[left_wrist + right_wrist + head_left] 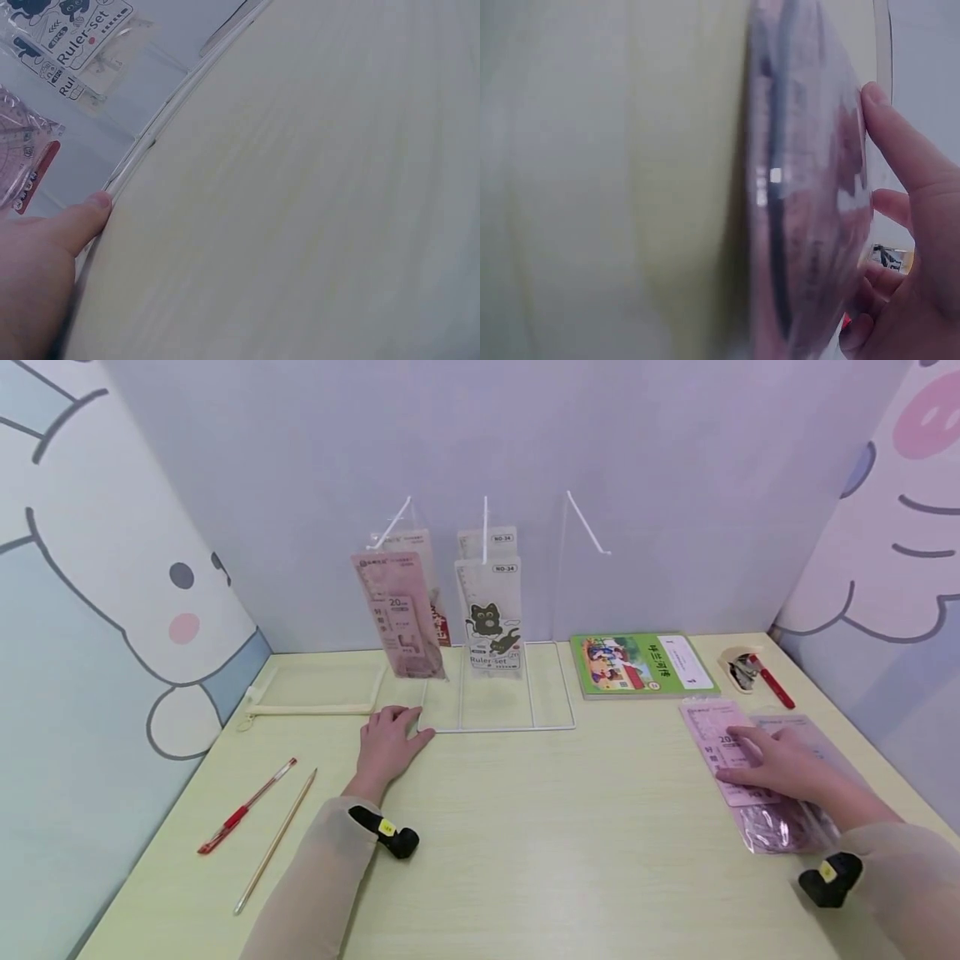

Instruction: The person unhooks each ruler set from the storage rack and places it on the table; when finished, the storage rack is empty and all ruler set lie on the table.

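Altogether, hands: two were in view, set well apart with table top between them.
Left hand (388,745): it lay at the front left corner of the rack (495,732), thumb touching the frame; whether the fingers clamped the wire could not be told.
Right hand (783,764): it rested over the pink pack (705,727), thumb and fingers apart on its face.
Flat packs: two could be counted, the pink pack and a grey pack (817,739) partly beneath the hand, both on the right of the table (585,843).
Rack: three hooks (588,524) rose over a wire base.
Hung packs: four could be counted, a pink-fronted pair (393,585) on the left hook and two ruler packs (491,647) on the middle one.
Writing tools: one red pen (243,810) and one pencil (276,842) lay apart on the left.
Table edges: the right edge ran near the grey pack; the pen lay near the left edge.
Gaps: one green book (637,667) lay just beside the rack's right side, and one pouch (315,710) near its left.
Containers: one dish (728,657) held the metal end of a red-handled tool (776,685), its handle beyond the rim; the pink pack's clear lower part showed a dark, rounded shape.
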Tool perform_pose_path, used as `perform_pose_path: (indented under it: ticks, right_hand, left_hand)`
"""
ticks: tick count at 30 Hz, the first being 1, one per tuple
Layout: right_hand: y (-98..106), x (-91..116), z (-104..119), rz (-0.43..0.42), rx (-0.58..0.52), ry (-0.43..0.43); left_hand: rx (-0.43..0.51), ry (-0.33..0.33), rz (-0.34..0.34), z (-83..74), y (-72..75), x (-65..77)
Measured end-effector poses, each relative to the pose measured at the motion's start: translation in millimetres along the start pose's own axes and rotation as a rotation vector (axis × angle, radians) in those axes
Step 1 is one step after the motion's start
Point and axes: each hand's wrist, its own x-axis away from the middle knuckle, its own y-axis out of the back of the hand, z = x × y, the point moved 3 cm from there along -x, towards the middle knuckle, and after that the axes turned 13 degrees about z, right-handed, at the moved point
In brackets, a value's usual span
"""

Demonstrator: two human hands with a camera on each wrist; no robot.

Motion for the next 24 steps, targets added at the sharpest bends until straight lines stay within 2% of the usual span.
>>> perform_pose_path:
  ticks: [6,9,14,17,24]
  right_hand:
    - [12,-1,7,-0.12,0.081,0.032]
    - [18,-7,16,-0.128,0.041,0.062]
    - [23,-23,47,-0.14,-0.106,0.132]
    - [25,-36,73,-0.176,-0.154,0.221]
    - [28,-70,142,-0.236,-0.226,0.489]
  left_hand:
    - [0.004,-0.005,-0.001,0.3,0.4,-0.2]
    - [0.002,0.001,0.003,0.2,0.7,0.0]
    - [0.004,-0.001,0.003,0.3,0.7,-0.3]
    - [0.0,0.003,0.004,0.4,0.4,0.0]
    - [-0.001,0.0,0.006,-0.9,0.6,0.7]
